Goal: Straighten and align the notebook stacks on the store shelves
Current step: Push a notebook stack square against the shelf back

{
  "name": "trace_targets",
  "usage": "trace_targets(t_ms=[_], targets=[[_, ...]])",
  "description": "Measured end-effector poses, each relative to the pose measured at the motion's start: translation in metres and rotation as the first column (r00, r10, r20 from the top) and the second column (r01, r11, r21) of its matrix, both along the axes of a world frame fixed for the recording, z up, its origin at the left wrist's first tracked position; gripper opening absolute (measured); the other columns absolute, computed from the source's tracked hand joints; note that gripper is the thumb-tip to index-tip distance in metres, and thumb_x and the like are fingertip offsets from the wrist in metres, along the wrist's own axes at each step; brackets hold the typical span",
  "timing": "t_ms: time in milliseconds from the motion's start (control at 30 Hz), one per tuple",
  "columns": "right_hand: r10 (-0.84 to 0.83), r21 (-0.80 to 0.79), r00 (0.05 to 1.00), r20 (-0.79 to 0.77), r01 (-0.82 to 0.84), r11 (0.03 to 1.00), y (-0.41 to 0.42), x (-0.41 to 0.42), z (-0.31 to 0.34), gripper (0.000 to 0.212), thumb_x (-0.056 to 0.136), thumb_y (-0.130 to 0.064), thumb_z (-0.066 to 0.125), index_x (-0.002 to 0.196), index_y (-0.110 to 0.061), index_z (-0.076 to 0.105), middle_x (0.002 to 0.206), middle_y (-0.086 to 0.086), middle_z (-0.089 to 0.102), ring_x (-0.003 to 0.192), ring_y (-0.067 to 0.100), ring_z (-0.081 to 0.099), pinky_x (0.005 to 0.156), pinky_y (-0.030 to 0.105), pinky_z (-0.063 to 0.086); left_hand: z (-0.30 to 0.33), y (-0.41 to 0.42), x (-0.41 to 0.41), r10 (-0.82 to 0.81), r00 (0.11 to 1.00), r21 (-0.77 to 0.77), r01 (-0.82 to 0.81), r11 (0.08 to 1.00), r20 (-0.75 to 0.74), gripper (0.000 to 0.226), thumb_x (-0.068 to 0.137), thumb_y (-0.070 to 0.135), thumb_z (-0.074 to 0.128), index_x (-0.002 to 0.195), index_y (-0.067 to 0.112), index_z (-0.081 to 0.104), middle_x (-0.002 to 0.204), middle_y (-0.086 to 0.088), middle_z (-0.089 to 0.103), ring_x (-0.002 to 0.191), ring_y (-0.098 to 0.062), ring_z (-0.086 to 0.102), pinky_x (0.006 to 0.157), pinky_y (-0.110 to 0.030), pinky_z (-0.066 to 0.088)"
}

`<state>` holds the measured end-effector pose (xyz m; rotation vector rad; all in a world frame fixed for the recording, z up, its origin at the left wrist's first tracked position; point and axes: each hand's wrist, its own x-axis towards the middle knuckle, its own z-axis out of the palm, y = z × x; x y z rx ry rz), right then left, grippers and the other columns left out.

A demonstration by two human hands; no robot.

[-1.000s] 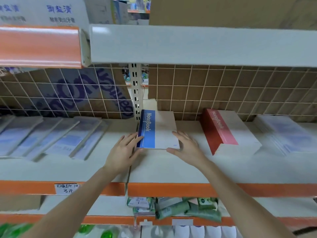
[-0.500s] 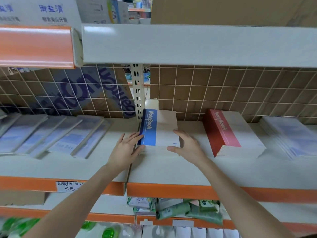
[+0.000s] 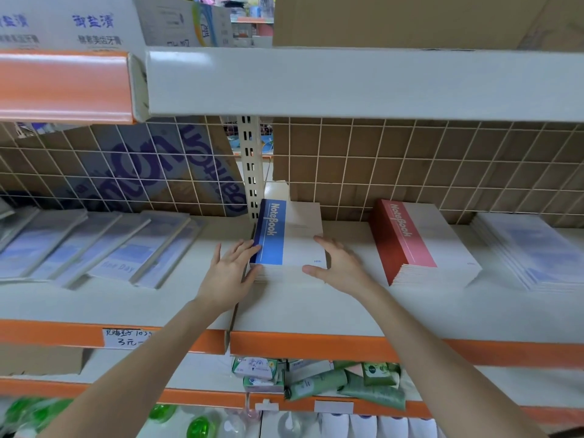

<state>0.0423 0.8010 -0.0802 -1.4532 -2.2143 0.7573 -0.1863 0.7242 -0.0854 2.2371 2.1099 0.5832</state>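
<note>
The left hand (image 3: pixel 229 275) lay with fingers straight against the blue-spined side of the blue notebook stack (image 3: pixel 289 240), and the right hand (image 3: pixel 339 267) pressed its spread fingers to the stack's right edge, thumb at the front corner; neither gripped anything. The stack sat on the middle shelf (image 3: pixel 316 311), close to the slotted upright (image 3: pixel 251 172) at the back (the lower notebooks looked slightly fanned at the front). The squaring step seemed underway; next would probably come a gentle inward squeeze, then the red notebook stack (image 3: pixel 423 241), which lay askew nearby
</note>
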Motion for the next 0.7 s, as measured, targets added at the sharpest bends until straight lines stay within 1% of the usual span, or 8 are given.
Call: trace_targets(t_ms=[67, 133, 233, 333, 400, 467, 600, 700], targets=[[0.009, -0.001, 0.998, 0.067, -0.009, 1.000, 0.001, 0.000, 0.001, 0.085, 0.081, -0.051, 0.067, 0.150, -0.028, 0.021, 0.156, -0.002, 0.021, 0.145, 0.016, 0.010, 0.116, 0.041, 0.011, 0.000, -0.001, 0.002, 0.025, 0.997, -0.045, -0.028, 0.999, -0.072, 0.054, 0.100, 0.041, 0.033, 0.148, 0.022, 0.022, 0.154, 0.003, 0.024, 0.145, -0.016, 0.007, 0.115, -0.039, -0.005], [0.020, 0.039, 0.991, 0.134, -0.026, 0.999, -0.001, -0.004, 0.002, 0.096, 0.079, -0.055, 0.066, 0.152, -0.029, 0.010, 0.160, -0.003, 0.006, 0.146, 0.018, -0.003, 0.116, 0.045, 0.000, -0.001, -0.007, 0.002, 0.070, 0.988, -0.074, -0.081, 0.994, -0.135, 0.065, 0.096, 0.057, 0.021, 0.150, 0.025, 0.004, 0.158, -0.002, 0.010, 0.146, -0.021, -0.004, 0.115, -0.041, -0.008], [0.057, 0.187, 0.977, 0.205, -0.096, 0.978, -0.005, -0.019, 0.007, 0.100, 0.078, -0.057, 0.065, 0.152, -0.029, 0.002, 0.159, -0.005, -0.013, 0.146, 0.020, -0.011, 0.114, 0.047, -0.010, -0.003, -0.020, -0.004, 0.172, 0.974, -0.060, -0.183, 0.981, -0.147, 0.082, 0.076, 0.070, -0.005, 0.148, 0.030, -0.009, 0.158, -0.006, -0.009, 0.144, -0.024, -0.016, 0.114, -0.042, -0.013], [0.153, 0.279, 0.957, 0.248, -0.221, 0.934, -0.014, -0.045, 0.013, 0.099, 0.079, -0.059, 0.062, 0.152, -0.026, 0.005, 0.159, -0.004, -0.014, 0.145, 0.018, -0.017, 0.112, 0.046, -0.014, -0.009, -0.034, -0.015, 0.262, 0.955, -0.041, -0.270, 0.962, -0.142, 0.081, 0.077, 0.067, -0.001, 0.149, 0.030, -0.006, 0.158, -0.005, -0.013, 0.144, -0.023, -0.018, 0.114, -0.042, -0.014], [0.222, 0.292, 0.943, 0.247, -0.291, 0.911, -0.023, -0.066, 0.016, 0.098, 0.080, -0.058, 0.062, 0.152, -0.023, 0.006, 0.160, -0.002, -0.010, 0.145, 0.018, -0.017, 0.108, 0.038, -0.020, -0.011, -0.046, -0.027, 0.296, 0.946, -0.041, -0.304, 0.952, -0.132, 0.085, 0.074, 0.067, -0.001, 0.150, 0.029, -0.001, 0.158, -0.005, -0.010, 0.144, -0.024, -0.016, 0.113, -0.042, -0.014], [0.283, 0.275, 0.930, 0.236, -0.343, 0.898, -0.035, -0.090, 0.018, 0.097, 0.081, -0.056, 0.062, 0.152, -0.022, 0.005, 0.160, -0.002, -0.007, 0.145, 0.018, -0.014, 0.105, 0.031, -0.019, -0.013, -0.061, -0.044, 0.327, 0.935, -0.040, -0.336, 0.941, -0.139, 0.086, 0.072, 0.069, -0.003, 0.149, 0.030, -0.002, 0.158, -0.005, -0.008, 0.144, -0.025, -0.014, 0.113, -0.042, -0.013], [0.356, 0.263, 0.886, 0.296, -0.434, 0.862, -0.059, -0.152, 0.023, 0.096, 0.083, -0.058, 0.058, 0.153, -0.021, 0.002, 0.160, -0.001, -0.010, 0.146, 0.019, -0.012, 0.113, 0.045, -0.013, -0.010, -0.095, -0.098, 0.406, 0.897, -0.032, -0.417, 0.908, -0.177, 0.093, 0.063, 0.079, -0.023, 0.144, 0.032, -0.013, 0.157, -0.005, -0.012, 0.144, -0.027, -0.015, 0.113, -0.043, -0.014], [0.412, 0.284, 0.861, 0.300, -0.492, 0.823, -0.078, -0.211, 0.029, 0.094, 0.085, -0.057, 0.056, 0.153, -0.019, 0.003, 0.159, 0.000, -0.014, 0.145, 0.018, -0.015, 0.113, 0.046, -0.013, -0.002, -0.123, -0.151, 0.469, 0.862, -0.024, -0.482, 0.876, -0.192, 0.106, 0.057, 0.077, -0.034, 0.148, 0.030, -0.005, 0.158, -0.007, -0.009, 0.145, -0.028, -0.011, 0.113, -0.044, -0.010]])
